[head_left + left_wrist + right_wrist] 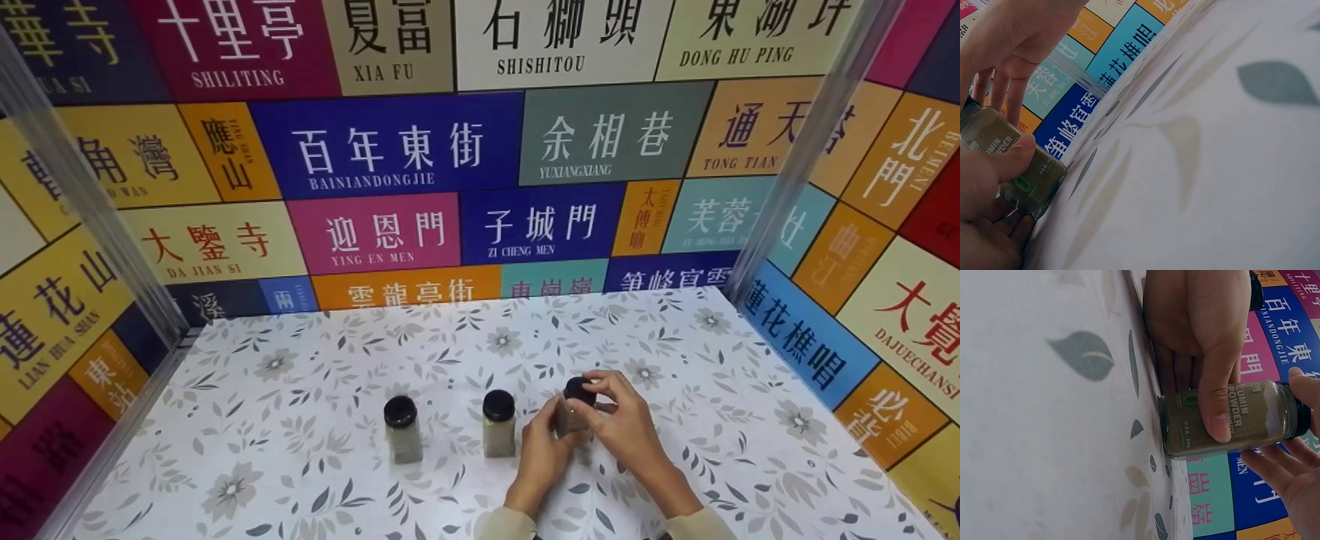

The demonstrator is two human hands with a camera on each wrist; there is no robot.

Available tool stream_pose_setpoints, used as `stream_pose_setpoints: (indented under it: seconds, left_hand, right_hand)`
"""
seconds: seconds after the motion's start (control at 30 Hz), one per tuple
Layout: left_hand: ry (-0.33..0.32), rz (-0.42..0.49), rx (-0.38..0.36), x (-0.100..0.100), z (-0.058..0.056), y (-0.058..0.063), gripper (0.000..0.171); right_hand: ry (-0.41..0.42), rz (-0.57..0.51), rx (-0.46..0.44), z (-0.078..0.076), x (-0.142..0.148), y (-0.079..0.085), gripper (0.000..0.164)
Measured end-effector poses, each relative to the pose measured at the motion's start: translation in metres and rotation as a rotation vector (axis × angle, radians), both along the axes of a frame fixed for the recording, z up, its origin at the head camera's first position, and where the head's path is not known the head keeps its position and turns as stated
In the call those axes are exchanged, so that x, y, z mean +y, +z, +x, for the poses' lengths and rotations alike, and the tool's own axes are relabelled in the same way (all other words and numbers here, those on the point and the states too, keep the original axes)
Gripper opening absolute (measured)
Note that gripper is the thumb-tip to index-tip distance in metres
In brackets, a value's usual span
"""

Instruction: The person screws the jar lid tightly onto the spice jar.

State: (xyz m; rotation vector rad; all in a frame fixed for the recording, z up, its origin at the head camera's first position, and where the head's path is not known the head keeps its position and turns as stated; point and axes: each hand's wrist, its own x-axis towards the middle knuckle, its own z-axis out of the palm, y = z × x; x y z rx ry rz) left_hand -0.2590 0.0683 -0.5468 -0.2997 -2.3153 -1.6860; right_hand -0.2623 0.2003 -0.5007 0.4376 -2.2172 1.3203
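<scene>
A clear jar of brown powder (1185, 430), labelled cumin powder, stands at the right of the row in the head view. My left hand (541, 450) grips the jar's body, the thumb lying across the label in the right wrist view. The black lid (578, 388) is on the jar, and my right hand (628, 424) pinches it between thumb and fingers. In the left wrist view the right hand (1013, 42) shows above, with the lid mostly cut off at the frame's edge. Powder fills most of the jar.
Two similar black-lidded jars stand upright left of my hands, the middle jar (499, 435) and the far left jar (405, 441). A white floral cloth (337, 360) covers the table. Colourful panels (386, 146) with place names rise behind and beside it, with clear corner posts.
</scene>
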Motion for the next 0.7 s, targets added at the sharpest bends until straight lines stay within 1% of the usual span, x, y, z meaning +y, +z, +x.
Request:
stream_pose_setpoints:
  seconds: [0.27, 0.47, 0.53, 0.6, 0.7]
  left_hand:
    - [0.005, -0.015, 0.022, -0.0002, -0.0006, 0.0001, 0.057]
    - [-0.004, -0.005, -0.009, -0.0012, -0.0011, 0.0002, 0.057]
    - [-0.007, -0.006, -0.019, -0.0012, -0.0011, 0.0001, 0.058]
    - [-0.006, -0.005, -0.03, -0.0011, -0.0008, 0.0002, 0.058]
    - [-0.01, -0.001, -0.048, -0.0002, -0.001, 0.0001, 0.057]
  right_hand:
    - [-0.018, 0.013, 0.06, -0.0022, -0.0024, -0.0033, 0.032]
    - [-0.055, 0.047, 0.081, -0.0024, -0.0041, -0.0038, 0.035]
    - [-0.061, 0.051, 0.074, -0.002, -0.0035, -0.0037, 0.034]
    - [-0.056, 0.033, 0.055, -0.0011, -0.0034, -0.0031, 0.033]
    - [-0.045, -0.021, -0.02, 0.0012, -0.002, -0.0015, 0.027]
